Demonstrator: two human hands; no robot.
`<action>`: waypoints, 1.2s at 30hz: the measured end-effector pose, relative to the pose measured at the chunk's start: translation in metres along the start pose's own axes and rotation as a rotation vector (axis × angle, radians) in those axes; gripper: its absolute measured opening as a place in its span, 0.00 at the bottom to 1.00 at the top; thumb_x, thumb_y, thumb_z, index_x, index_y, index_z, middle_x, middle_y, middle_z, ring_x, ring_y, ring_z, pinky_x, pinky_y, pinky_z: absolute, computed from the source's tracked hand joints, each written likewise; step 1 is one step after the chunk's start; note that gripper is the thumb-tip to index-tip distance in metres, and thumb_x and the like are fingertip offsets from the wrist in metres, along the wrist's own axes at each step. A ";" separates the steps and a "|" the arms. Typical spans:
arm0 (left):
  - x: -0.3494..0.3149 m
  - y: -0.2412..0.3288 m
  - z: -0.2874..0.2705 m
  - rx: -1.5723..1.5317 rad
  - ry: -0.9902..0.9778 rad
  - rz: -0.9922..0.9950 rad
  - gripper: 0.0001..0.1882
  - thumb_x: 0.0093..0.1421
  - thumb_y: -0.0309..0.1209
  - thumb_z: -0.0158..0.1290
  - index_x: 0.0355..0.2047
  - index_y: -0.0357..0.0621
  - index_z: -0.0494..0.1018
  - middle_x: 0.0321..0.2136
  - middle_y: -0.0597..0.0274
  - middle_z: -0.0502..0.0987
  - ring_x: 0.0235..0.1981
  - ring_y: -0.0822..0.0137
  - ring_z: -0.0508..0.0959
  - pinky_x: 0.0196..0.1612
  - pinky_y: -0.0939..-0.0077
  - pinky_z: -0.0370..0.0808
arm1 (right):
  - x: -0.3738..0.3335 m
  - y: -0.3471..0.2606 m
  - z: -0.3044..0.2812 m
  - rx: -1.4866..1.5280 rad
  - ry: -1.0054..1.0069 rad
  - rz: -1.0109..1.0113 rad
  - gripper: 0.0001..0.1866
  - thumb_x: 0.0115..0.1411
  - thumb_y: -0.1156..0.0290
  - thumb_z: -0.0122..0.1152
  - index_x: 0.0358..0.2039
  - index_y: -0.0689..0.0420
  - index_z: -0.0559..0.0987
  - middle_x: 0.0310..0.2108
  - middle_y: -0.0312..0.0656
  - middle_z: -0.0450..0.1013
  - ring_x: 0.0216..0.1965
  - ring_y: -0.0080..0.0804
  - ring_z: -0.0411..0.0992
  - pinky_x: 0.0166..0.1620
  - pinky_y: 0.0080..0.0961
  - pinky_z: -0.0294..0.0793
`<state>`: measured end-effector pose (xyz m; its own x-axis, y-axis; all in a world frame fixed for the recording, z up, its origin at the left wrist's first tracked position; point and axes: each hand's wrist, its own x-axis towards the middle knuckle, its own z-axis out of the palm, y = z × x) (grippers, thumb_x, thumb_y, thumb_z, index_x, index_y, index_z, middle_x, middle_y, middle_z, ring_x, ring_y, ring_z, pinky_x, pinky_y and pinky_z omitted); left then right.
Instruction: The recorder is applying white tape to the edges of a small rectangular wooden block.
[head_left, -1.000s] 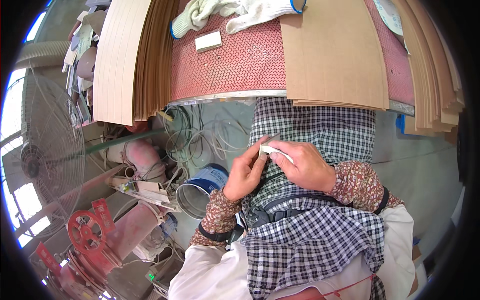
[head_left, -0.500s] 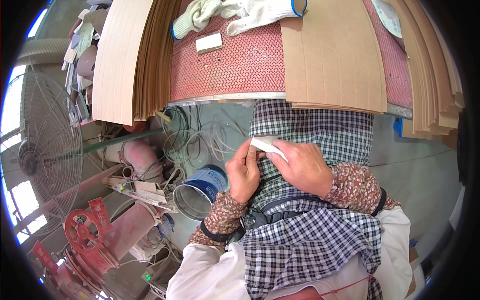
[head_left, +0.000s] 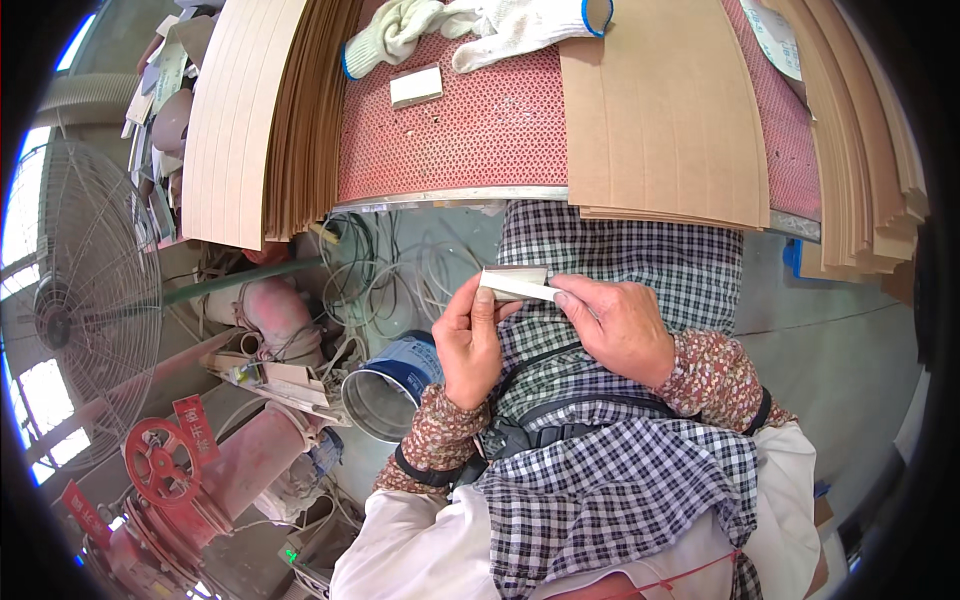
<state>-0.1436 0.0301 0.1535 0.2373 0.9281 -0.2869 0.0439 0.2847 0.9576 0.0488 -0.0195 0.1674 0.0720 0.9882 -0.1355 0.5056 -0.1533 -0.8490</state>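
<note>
Above my lap, both hands work on a small pale rectangular block [head_left: 520, 273] with a dark edge along its far side. A narrow white strip [head_left: 522, 288] lies slantwise across its near side; whether it is fixed to the block I cannot tell. My left hand [head_left: 470, 345] is closed on the block's left end, its thumb pressing on the strip. The right end of the strip is pinched by my right hand [head_left: 622, 330], whose fingertips are close to the block's right end. A similar pale block [head_left: 416, 88] rests on the red mesh-patterned table top [head_left: 450, 150] ahead.
White knitted gloves [head_left: 520, 30] lie at the table's back. Brown cardboard sheets [head_left: 665, 120] are stacked on the right, and more cardboard [head_left: 235, 120] stands on the left. A blue-and-silver bucket [head_left: 385, 400], coiled cables, a red-wheeled machine [head_left: 163, 462] and a fan [head_left: 75, 310] occupy my left.
Both hands have shifted slightly, the left one leftward. The block has turned so its broad face shows more, and the strip lies nearer to level.
</note>
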 end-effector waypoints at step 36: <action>0.020 -0.018 -0.015 -0.640 -0.330 -0.660 0.24 0.74 0.33 0.45 0.67 0.37 0.61 0.46 0.57 0.78 0.43 0.68 0.83 0.44 0.76 0.85 | 0.006 0.022 0.000 0.484 -0.166 0.001 0.10 0.68 0.67 0.58 0.43 0.60 0.80 0.32 0.46 0.80 0.31 0.35 0.79 0.37 0.30 0.76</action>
<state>-0.1545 0.0468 0.1300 0.6182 0.4496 -0.6447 -0.2465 0.8897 0.3842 0.0607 -0.0172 0.1477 -0.0855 0.9795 -0.1824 0.0468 -0.1789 -0.9828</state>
